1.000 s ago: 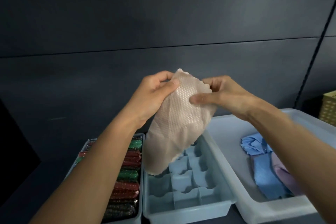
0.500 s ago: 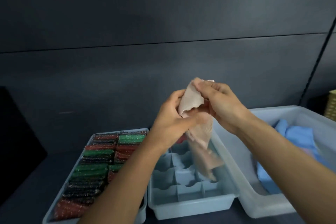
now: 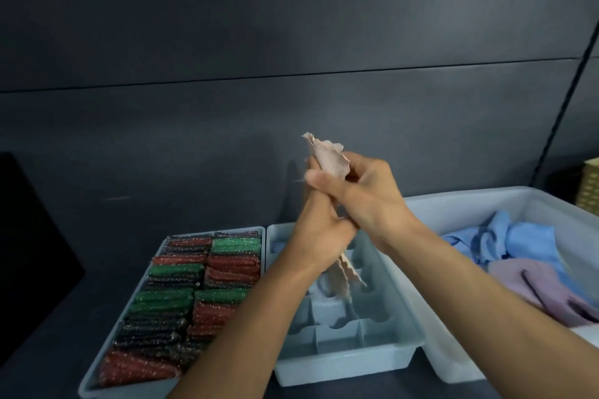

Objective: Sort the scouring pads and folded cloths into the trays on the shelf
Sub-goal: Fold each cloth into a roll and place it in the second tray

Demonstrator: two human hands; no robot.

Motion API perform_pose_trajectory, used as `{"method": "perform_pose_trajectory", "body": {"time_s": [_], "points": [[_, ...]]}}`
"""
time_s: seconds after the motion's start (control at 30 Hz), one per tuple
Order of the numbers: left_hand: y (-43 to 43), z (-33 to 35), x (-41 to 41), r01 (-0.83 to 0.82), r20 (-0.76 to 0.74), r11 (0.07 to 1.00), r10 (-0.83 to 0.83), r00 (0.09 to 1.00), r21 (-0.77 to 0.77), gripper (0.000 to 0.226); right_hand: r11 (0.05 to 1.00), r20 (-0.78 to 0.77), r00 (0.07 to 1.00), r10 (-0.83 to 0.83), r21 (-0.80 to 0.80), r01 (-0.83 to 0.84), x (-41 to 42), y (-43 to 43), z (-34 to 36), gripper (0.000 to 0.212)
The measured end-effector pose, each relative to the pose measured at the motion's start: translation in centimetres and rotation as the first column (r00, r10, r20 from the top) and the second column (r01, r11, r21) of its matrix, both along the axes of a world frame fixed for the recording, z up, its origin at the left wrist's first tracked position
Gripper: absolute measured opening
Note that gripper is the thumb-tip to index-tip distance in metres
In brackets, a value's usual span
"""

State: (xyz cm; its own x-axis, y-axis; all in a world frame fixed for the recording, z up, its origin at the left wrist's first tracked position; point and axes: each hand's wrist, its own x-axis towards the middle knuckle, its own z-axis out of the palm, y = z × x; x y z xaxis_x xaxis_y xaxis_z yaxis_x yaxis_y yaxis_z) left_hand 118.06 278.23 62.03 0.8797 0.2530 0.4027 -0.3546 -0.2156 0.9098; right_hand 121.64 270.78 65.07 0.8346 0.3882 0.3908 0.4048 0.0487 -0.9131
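Observation:
A beige textured cloth is bunched lengthwise between both hands above the divided tray. My right hand grips its upper part, and its top sticks out above the fingers. My left hand holds it just below, and the tail hangs down over the tray's compartments. To the left, a tray is packed with red, green and black glittery scouring pads. At the right, a large pale bin holds loose blue cloths and lilac cloths.
Everything rests on a dark shelf against a dark panelled wall. A black object stands at the far left. A woven basket peeks in at the right edge. A bit of blue cloth lies in the divided tray's far left corner.
The cloth was spread open between my hands a second ago. It is now gathered into a narrow bundle, with my hands stacked close together. The view has tilted down a little.

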Motion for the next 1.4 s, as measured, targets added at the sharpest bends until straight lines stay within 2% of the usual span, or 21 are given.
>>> {"method": "perform_pose_trajectory", "body": {"time_s": [0.07, 0.1, 0.2, 0.23, 0.3, 0.4, 0.47, 0.53, 0.67, 0.73, 0.8, 0.83, 0.9, 0.97, 1.03, 1.1, 1.2, 1.23, 1.27, 1.33, 1.4], "points": [[0.4, -0.1, -0.7, 0.068, -0.038, 0.997, -0.069, 0.997, -0.024, 0.085, 0.995, -0.052, 0.996, -0.074, 0.064, 0.077, 0.6, -0.1, 0.1, 0.027], [0.8, 0.0, -1.2, 0.066, -0.055, 0.995, -0.070, 0.996, -0.068, 0.093, 0.994, -0.086, 0.995, -0.059, 0.087, 0.066, 0.9, -0.4, 0.3, 0.025], [3.4, 0.9, -1.7, -0.124, -0.053, 0.964, 0.114, 0.992, -0.236, 0.093, 0.992, -0.132, 0.986, 0.104, 0.085, -0.093, 1.6, -1.6, 1.1, 0.006], [4.6, 1.0, -1.5, -0.156, -0.090, 0.956, 0.137, 0.986, -0.249, 0.100, 0.986, -0.135, 0.978, 0.158, 0.065, -0.150, 1.9, -2.0, 1.3, 0.014], [6.4, 1.4, -1.6, -0.088, -0.177, 0.955, 0.038, 0.983, -0.282, 0.108, 0.971, -0.137, 0.961, 0.239, 0.030, -0.237, 2.4, -2.7, 1.7, 0.028], [7.7, 1.6, -1.9, 0.100, -0.189, 0.926, -0.179, 0.965, -0.365, 0.057, 0.960, -0.155, 0.949, 0.276, -0.003, -0.280, 3.0, -3.6, 1.8, 0.033], [7.7, 1.7, -2.1, 0.097, -0.162, 0.905, -0.178, 0.971, -0.414, 0.038, 0.973, -0.168, 0.960, 0.222, -0.021, -0.229, 3.0, -3.9, 1.6, 0.020], [7.4, 1.7, -2.2, 0.021, -0.143, 0.931, -0.078, 0.987, -0.364, 0.026, 0.993, -0.174, 0.978, 0.115, -0.012, -0.119, 3.0, -4.1, 1.2, 0.010], [6.6, 1.7, -1.9, -0.202, -0.030, 0.977, 0.201, 0.979, -0.065, 0.008, 0.999, -0.125, 0.991, -0.049, 0.009, 0.051, 2.6, -3.6, 0.5, 0.015], [6.4, 1.7, -1.6, -0.361, 0.094, 0.931, 0.355, 0.930, 0.055, 0.007, 0.993, -0.083, 0.992, -0.099, 0.051, 0.103, 2.6, -3.5, 0.4, 0.019], [5.8, 1.8, -1.6, -0.488, 0.177, 0.873, 0.476, 0.862, 0.029, 0.007, 0.987, -0.027, 0.990, -0.140, 0.082, 0.142, 2.3, -3.1, 0.4, 0.023], [5.3, 1.9, -1.8, -0.430, 0.156, 0.903, 0.427, 0.891, -0.014, 0.009, 0.984, -0.007, 0.988, -0.153, 0.090, 0.153, 2.1, -2.8, 0.4, 0.022], [3.9, 1.9, -2.1, -0.110, 0.001, 0.990, 0.110, 0.994, -0.089, 0.026, 0.987, 0.001, 0.993, -0.119, 0.110, 0.118, 1.6, -2.2, 0.4, 0.019], [2.7, 1.6, -2.0, 0.127, -0.089, 0.980, -0.142, 0.986, -0.156, 0.041, 0.992, -0.003, 0.999, 0.033, 0.123, -0.033, 0.9, -1.7, 0.4, 0.024], [2.6, 1.3, -1.5, 0.078, -0.065, 0.984, -0.089, 0.994, -0.159, 0.036, 0.972, -0.065, 0.976, 0.206, 0.126, -0.197, 0.7, -1.9, 0.4, 0.044], [3.4, 1.1, -0.9, -0.059, -0.034, 0.983, 0.054, 0.998, -0.173, 0.018, 0.963, -0.106, 0.970, 0.219, 0.181, -0.198, 0.8, -2.4, 0.6, 0.052], [4.7, 1.0, -0.6, -0.068, -0.072, 0.960, 0.051, 0.996, -0.271, 0.015, 0.948, -0.032, 0.995, -0.099, 0.300, 0.104, 2.1, -3.3, 0.1, 0.024], [5.0, 1.0, -0.6, -0.044, -0.083, 0.955, 0.020, 0.996, -0.294, 0.015, 0.936, -0.094, 0.981, -0.172, 0.295, 0.193, 2.6, -3.5, -0.2, 0.025], [5.2, 1.1, -0.7, -0.019, -0.092, 0.951, -0.010, 0.996, -0.309, 0.016, 0.945, -0.198, 0.966, -0.163, 0.250, 0.211, 3.2, -3.8, -0.6, 0.040], [5.6, 1.1, -0.9, 0.039, -0.098, 0.942, -0.076, 0.992, -0.333, 0.019, 0.992, -0.408, 0.912, 0.048, 0.125, 0.004, 3.9, -4.0, -1.3, 0.072], [5.8, 1.1, -1.0, 0.107, -0.099, 0.930, -0.150, 0.984, -0.351, 0.023, 0.961, -0.480, 0.834, 0.270, 0.082, -0.264, 3.8, -4.1, -1.4, 0.074]]}}
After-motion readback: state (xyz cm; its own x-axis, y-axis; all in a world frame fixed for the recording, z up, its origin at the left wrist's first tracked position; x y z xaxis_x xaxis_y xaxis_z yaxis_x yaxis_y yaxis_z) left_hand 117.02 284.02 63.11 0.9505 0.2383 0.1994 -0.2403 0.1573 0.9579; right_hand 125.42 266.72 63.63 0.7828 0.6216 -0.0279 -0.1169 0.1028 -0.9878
